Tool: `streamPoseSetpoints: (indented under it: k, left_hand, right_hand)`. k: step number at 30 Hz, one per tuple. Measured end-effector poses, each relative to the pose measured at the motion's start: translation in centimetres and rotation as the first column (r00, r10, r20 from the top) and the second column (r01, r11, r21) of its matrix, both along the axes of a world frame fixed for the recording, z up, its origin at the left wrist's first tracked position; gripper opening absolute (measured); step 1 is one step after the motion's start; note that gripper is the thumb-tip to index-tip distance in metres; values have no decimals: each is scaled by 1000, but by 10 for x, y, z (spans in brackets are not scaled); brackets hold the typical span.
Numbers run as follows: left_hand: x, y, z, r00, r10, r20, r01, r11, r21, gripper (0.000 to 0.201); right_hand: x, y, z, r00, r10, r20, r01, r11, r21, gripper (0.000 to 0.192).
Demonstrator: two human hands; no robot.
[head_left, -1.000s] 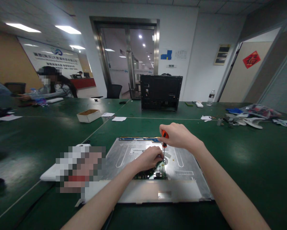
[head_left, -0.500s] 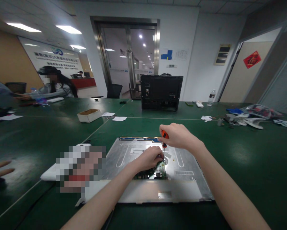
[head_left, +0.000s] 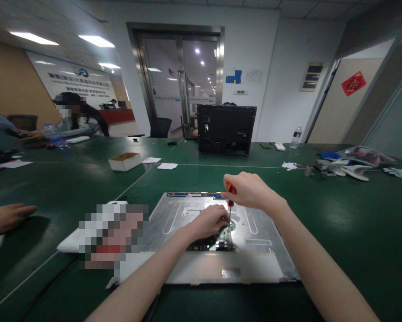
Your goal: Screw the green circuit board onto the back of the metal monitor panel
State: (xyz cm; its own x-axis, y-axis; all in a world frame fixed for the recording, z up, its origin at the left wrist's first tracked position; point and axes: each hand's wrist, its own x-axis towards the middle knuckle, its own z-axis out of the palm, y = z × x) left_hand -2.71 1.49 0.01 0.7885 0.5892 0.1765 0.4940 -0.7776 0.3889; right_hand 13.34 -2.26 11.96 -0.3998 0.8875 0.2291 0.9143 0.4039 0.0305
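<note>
My right hand is wrapped round the orange and black handle of a screwdriver, whose shaft points almost straight down. The tip meets the upper right part of a green circuit board. My left hand lies over the board, its fingers pinched together close to the tip; whatever is between them is hidden. Beneath both hands, a flat metal display panel lies back side up. A blue strip board runs along its far edge, and a metal plate covers its near edge.
A black monitor housing stands at the back of the green table. An open white box and papers lie left of it. At far right are a bottle and loose parts. Another person's hand rests at left.
The other person's hand at the left edge has come further into view and changed from spread fingers to a closer shape. My hands and the screwdriver look almost unmoved.
</note>
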Motion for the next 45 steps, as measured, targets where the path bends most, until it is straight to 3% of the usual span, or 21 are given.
streamPoseSetpoints:
  k: [37,45]
  left_hand:
    - [1,-1,-1,1000,1,11,-1,1000,4,10]
    - [1,0,-2,1000,6,17,-5,1000,-11,9]
  right_hand:
    - [-2,3,-2,1000,7,-6,-7,1000,-20,25]
    - [0,-3,-2,997,70,-29,-72,996,-44,15]
